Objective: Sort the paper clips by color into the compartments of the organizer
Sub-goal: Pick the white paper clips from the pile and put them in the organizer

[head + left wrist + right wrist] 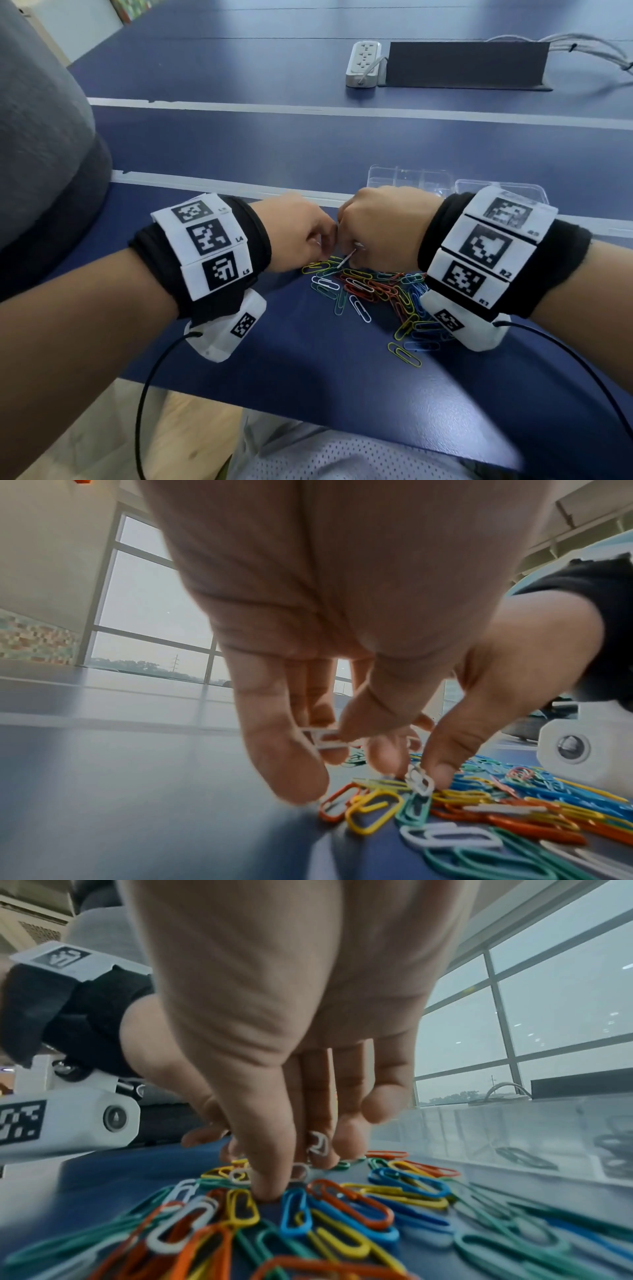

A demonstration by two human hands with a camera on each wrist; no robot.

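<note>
Picking white clips, both hands work at the centre of the head view. The left hand (308,669) pinches a white paper clip (325,739); the right hand (291,1042) pinches another white clip (318,1146) over the pile of paper clips (376,291) on the bench (239,144). The organizer (411,176) lies just behind. Clips appear light, stiff, slippery and prone to interlocking; pinch across the flat loops.

Soft window daylight, blurred fingertips, warped edges, table glare

Glossy coated paper clips (373,291); clear plastic organizer (407,176); smooth table (308,144).
</note>
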